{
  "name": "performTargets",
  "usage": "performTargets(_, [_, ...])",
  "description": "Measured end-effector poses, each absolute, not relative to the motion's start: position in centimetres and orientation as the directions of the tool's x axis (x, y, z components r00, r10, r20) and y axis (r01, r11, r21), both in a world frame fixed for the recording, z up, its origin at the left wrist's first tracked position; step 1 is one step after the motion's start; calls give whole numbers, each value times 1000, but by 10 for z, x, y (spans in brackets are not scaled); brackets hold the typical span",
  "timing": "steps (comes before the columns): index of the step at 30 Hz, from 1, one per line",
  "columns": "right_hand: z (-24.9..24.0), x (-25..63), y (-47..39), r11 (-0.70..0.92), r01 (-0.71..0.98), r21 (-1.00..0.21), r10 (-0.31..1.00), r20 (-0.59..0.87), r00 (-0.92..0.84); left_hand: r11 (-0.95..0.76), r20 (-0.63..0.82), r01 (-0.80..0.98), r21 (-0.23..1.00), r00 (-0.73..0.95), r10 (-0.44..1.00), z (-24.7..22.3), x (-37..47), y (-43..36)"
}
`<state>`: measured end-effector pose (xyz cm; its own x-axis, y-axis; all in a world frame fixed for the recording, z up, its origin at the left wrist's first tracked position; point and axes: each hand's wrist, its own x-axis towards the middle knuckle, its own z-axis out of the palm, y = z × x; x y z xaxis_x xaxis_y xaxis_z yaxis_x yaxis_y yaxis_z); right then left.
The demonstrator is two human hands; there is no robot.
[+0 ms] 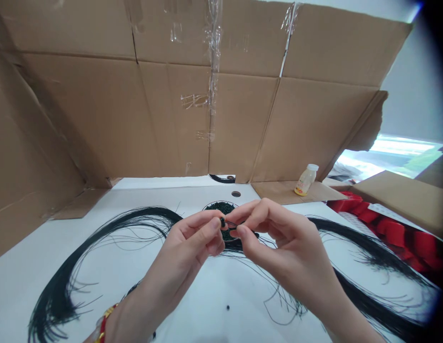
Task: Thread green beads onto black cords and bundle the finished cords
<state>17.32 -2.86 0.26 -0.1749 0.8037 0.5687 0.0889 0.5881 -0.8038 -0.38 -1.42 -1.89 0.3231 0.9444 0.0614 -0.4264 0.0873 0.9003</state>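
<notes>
Both hands meet near the middle of the view, above the white table. Between thumb and forefinger, my left hand (198, 238) pinches a small dark bead-like piece (222, 222). Just to its right, my right hand (275, 233) pinches a thin dark strand (233, 225) that runs toward the piece. Behind the fingertips, partly hidden, is a round container (221, 206) full of small dark green pieces. A long bundle of dark strands (69, 267) curves on the left, and another bundle (364, 243) lies on the right.
A cardboard wall (171, 114) rises behind the white table (193, 305). A small bottle with a white cap (305, 181) stands on a cardboard flap. Red items (393, 231) lie at the right beside a carton (403, 200). One tiny dark piece (227, 307) rests on the table in front.
</notes>
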Motion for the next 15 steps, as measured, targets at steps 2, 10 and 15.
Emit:
performTargets(2, [2, 173, -28, 577, 85, -813, 814, 561, -151, 79, 69, -420, 904, 327, 942, -19, -4, -14])
performTargets(10, [0, 172, -27, 571, 104, -815, 819, 556, -143, 82, 61, -408, 909, 326, 943, -20, -4, -15])
performTargets(15, [0, 173, -28, 583, 86, -808, 808, 566, -166, 111, 39, -454, 884, 308, 951, -17, -3, -17])
